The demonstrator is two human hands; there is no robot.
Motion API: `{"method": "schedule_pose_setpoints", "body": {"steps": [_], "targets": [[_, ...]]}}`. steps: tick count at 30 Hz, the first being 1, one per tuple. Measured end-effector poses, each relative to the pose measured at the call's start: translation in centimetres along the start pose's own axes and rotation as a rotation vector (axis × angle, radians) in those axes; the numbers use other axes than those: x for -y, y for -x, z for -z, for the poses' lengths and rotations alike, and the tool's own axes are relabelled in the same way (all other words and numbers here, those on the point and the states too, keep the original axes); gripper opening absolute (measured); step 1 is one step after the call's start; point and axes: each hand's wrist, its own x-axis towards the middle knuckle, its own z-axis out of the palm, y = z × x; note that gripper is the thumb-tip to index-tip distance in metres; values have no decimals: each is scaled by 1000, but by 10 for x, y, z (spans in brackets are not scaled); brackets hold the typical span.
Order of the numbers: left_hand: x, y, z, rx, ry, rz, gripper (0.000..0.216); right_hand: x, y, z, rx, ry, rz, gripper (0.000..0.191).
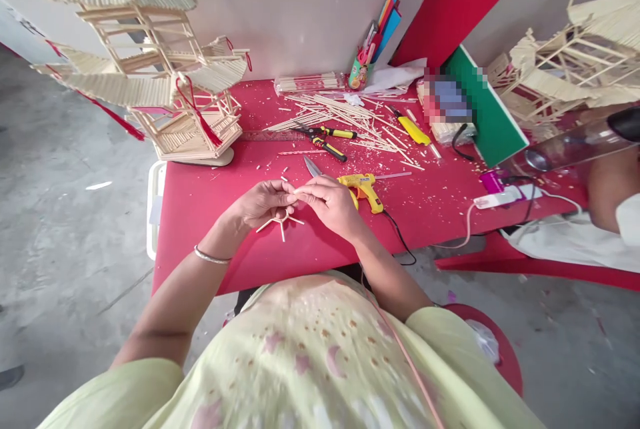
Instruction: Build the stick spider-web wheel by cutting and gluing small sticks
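Observation:
My left hand (265, 202) and my right hand (330, 201) meet over the red table (225, 262), both pinched on a small frame of thin wooden sticks (281, 221) whose ends splay out below my fingers. A short stick (293, 193) is held between the fingertips of both hands. A knife blade (313, 166) pokes out just beyond my right hand. The yellow glue gun (364, 189) lies right beside my right hand, its black cord trailing off the table's near edge.
A tall stick-built model (165, 75) stands at the table's left end. Loose sticks (345, 119), yellow-handled cutters (325, 139), a yellow utility knife (413, 127), a pen cup (359, 72), a green board (487, 109) and a power strip (505, 197) crowd the back. Another person's arm (613, 182) is at right.

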Motion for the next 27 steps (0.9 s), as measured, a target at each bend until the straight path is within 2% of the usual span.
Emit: {"method": "schedule_pose_setpoints", "body": {"steps": [3, 6, 8, 10, 13, 21, 24, 27], "targets": [[-1, -1, -5, -31, -9, -31, 34, -9, 14, 17, -120, 96, -60, 27], [-5, 0, -3, -109, -65, -104, 32, -32, 40, 41, -317, 410, -252, 27], [-9, 1, 4, -180, -123, -163, 32, -49, 57, 54, -313, 625, -413, 39], [-15, 2, 12, -253, -174, -210, 34, -63, 67, 62, -214, 728, -528, 50], [-23, 3, 19, -294, -175, -228, 33, -77, 67, 65, -120, 690, -609, 52], [-21, 1, 16, -295, 123, -194, 35, -89, 44, 78, 34, 522, -817, 19], [-15, -2, 20, -262, 228, -150, 33, -86, 48, 80, -37, 447, -863, 25], [-10, -4, 21, -251, 311, -124, 32, -74, 50, 77, -162, 304, -825, 36]]}}
